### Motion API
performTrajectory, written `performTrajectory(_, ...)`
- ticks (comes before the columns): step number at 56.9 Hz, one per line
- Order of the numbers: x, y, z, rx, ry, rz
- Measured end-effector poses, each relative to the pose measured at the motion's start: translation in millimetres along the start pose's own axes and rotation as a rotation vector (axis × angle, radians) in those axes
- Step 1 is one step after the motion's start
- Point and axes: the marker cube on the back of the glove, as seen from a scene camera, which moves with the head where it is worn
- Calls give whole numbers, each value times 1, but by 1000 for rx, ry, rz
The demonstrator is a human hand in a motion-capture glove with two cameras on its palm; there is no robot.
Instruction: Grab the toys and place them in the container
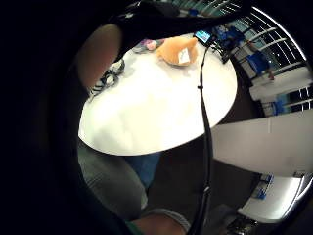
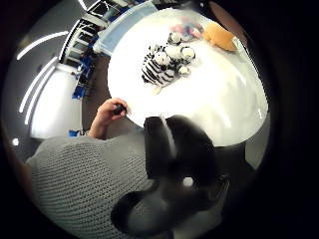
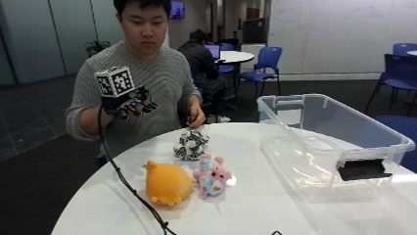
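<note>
Above the table (image 3: 261, 205), the gloved hand (image 3: 127, 105) hangs relaxed, holding nothing; no writing is readable.

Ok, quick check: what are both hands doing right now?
Gloved right hand: raised above the table edge, fingers loosely curled, holding nothing.
Bare left hand: near the zebra plush, pinching a small dark object; what it is cannot be told.

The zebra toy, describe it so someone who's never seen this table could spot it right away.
On the round white table, left of the clear plastic container, three soft toys sit in a cluster. The zebra toy is the one nearest the person, behind the orange plush and pink plush. Only it has black-and-white stripes.
</note>
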Motion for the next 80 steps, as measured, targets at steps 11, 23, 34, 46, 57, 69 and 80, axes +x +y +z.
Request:
performTrajectory(11,-4,-1,1,-17,-1,-15)
performTrajectory(23,-1,-2,2,-17,-1,2)
performTrajectory(34,1,-4,5,-33,-6,13)
performTrajectory(46,16,-29,-10,-2,12,24)
performTrajectory(57,50,-133,-13,9,59,76)
performTrajectory(69,103,-234,26,-118,70,198)
performTrajectory(80,121,-260,60,-268,124,244)
